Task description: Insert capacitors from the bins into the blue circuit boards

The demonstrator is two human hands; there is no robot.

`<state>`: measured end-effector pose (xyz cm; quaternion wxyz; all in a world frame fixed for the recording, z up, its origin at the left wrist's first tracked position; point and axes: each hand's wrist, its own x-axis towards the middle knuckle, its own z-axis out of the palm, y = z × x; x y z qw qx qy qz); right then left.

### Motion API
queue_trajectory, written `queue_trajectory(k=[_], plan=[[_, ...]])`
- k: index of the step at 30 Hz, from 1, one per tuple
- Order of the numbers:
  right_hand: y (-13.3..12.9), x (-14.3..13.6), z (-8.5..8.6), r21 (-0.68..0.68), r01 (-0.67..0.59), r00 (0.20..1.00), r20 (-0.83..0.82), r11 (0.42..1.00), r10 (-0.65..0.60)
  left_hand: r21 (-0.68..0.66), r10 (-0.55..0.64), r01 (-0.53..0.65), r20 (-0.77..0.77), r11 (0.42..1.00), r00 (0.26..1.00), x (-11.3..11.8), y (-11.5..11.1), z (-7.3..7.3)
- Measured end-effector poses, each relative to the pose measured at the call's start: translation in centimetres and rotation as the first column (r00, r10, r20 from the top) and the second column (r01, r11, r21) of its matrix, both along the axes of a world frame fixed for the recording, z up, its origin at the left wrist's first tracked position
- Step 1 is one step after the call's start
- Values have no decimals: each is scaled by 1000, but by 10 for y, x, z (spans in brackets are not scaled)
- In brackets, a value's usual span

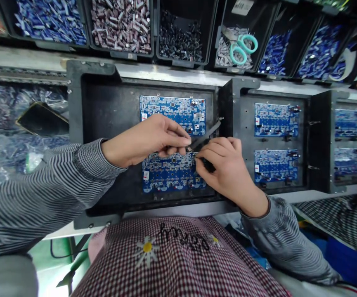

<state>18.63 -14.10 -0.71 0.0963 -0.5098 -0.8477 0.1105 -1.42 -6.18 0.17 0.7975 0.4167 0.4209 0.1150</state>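
Two blue circuit boards lie in a black tray frame, an upper board (172, 105) and a lower board (169, 181). Over the gap between them, my left hand (156, 138) has thumb and fingers pinched together; what they grip is hidden. A tiny brownish part (189, 149) shows just beside these fingertips. Facing it from the right, my right hand (223, 165) is closed in a pinch above the lower board's upper right corner, its contents too small to name. A grey strip (207, 134) slants from the tray's right side to between my hands.
Along the back stand black bins of loose components, among them blue parts (53, 20), mauve parts (122, 24) and black parts (181, 39). Turquoise-handled scissors (243, 47) rest in one bin. More trays with boards (276, 119) continue rightward. Plastic bags (8, 152) lie at left.
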Motion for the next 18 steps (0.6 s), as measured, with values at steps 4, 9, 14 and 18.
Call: queue_trajectory(k=[4,9,14,18], plan=[[0,-1,-3,36,-10,1000,24,999,9,62,-43,44,-12,997,999,0,-10,-2],[-5,0,-2,76,-26,999,24,997,24,50,-62,62,-7,997,998,-3,-12,-5],[-2,-9,13,101,81,986,-156,992,-64,-42,-126,128,54,991,991,1,-14,-5],[7,-10,28,114,121,965,-246,986,-90,-18,-23,23,24,1000,999,0,6,8]])
